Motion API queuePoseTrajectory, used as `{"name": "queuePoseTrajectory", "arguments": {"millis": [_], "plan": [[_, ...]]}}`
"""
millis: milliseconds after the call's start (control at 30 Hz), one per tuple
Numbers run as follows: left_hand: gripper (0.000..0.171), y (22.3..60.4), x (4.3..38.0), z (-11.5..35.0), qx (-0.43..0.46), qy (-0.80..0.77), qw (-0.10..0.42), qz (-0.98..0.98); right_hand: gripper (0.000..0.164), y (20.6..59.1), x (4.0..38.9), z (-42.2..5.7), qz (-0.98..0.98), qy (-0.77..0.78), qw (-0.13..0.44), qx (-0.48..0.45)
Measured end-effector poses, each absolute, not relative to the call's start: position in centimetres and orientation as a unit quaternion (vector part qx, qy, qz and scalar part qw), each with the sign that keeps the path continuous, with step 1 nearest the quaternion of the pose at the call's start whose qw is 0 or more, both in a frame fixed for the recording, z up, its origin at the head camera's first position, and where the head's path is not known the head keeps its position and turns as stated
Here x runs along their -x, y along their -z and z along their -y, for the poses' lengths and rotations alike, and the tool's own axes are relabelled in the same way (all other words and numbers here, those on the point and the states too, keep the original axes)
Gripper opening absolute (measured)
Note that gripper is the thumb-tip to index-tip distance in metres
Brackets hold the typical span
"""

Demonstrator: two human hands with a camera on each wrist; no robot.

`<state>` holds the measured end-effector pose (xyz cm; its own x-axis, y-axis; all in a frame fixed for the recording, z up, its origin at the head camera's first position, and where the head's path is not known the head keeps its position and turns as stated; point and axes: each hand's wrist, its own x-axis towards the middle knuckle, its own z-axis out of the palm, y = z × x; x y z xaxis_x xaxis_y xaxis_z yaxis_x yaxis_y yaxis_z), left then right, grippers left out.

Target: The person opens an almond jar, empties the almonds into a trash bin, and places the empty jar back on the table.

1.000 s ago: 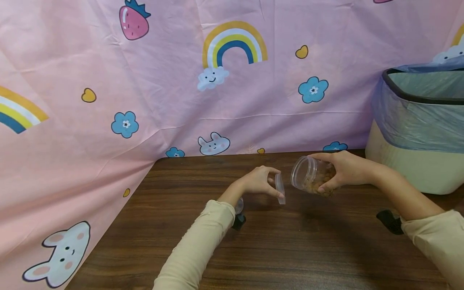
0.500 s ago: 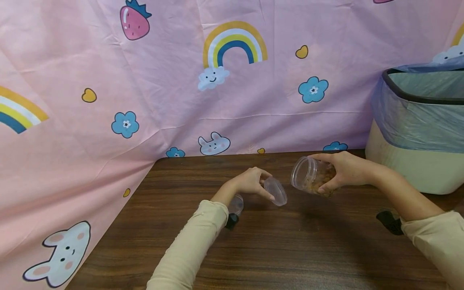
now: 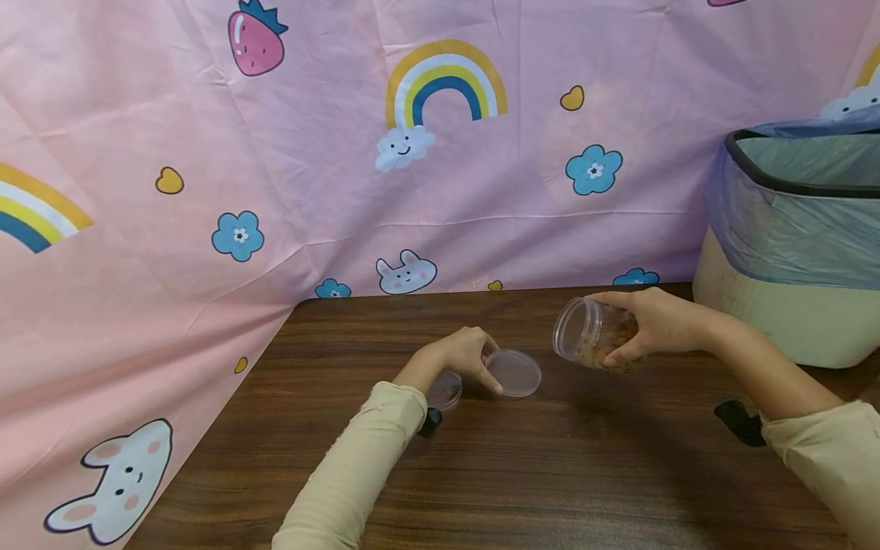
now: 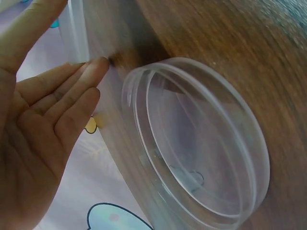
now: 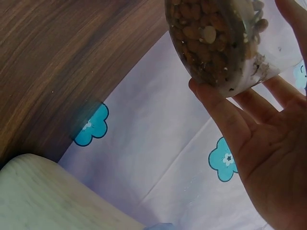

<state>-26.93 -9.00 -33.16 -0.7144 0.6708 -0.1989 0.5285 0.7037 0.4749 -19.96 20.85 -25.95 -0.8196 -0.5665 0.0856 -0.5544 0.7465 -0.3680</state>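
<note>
A clear round plastic lid [image 3: 514, 373] is pinched at its left edge by my left hand [image 3: 467, 354]; it lies nearly flat, low over the table. In the left wrist view, only a strip of this lid [image 4: 76, 33] shows between thumb and fingers. My right hand [image 3: 653, 325] grips a clear plastic jar [image 3: 596, 333] tipped on its side, its uncovered mouth facing left toward the lid. Brown nuts [image 5: 206, 38] with small crumbs fill part of the jar in the right wrist view; their exact kind is unclear.
A second clear, shallow round piece [image 3: 445, 389] is on the brown wooden table [image 3: 536, 481], beside the left wrist. A pale bin [image 3: 777, 305] with a blue bag liner stands at the right. Behind the table hangs a pink patterned cloth [image 3: 330, 137].
My left hand has moved slightly left and down, turning the lid from edge-on to nearly flat. The second round piece has come into fuller view. My right hand and the jar stay about where they were.
</note>
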Motion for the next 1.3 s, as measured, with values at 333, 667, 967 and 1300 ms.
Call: {"name": "queuePoseTrajectory", "arguments": {"millis": [333, 667, 967, 1300], "plan": [[0.069, 33.36, 26.89, 8.81, -0.321, -0.146, 0.181, -0.918, 0.093, 25.87, 19.8, -20.86, -0.935, 0.189, 0.013, 0.298], [0.07, 33.35, 26.77, 8.6, -0.314, -0.118, 0.186, -0.923, 0.093, 25.95, 19.84, -20.91, -0.935, 0.197, 0.02, 0.295], [0.058, 33.37, 26.57, 8.31, -0.326, -0.087, 0.18, -0.924, 0.092, 25.97, 19.8, -20.9, -0.934, 0.199, 0.014, 0.295], [0.059, 32.9, 26.42, 8.04, -0.334, -0.068, 0.179, -0.923, 0.091, 25.68, 19.81, -21.46, -0.936, 0.181, -0.009, 0.303]]}}
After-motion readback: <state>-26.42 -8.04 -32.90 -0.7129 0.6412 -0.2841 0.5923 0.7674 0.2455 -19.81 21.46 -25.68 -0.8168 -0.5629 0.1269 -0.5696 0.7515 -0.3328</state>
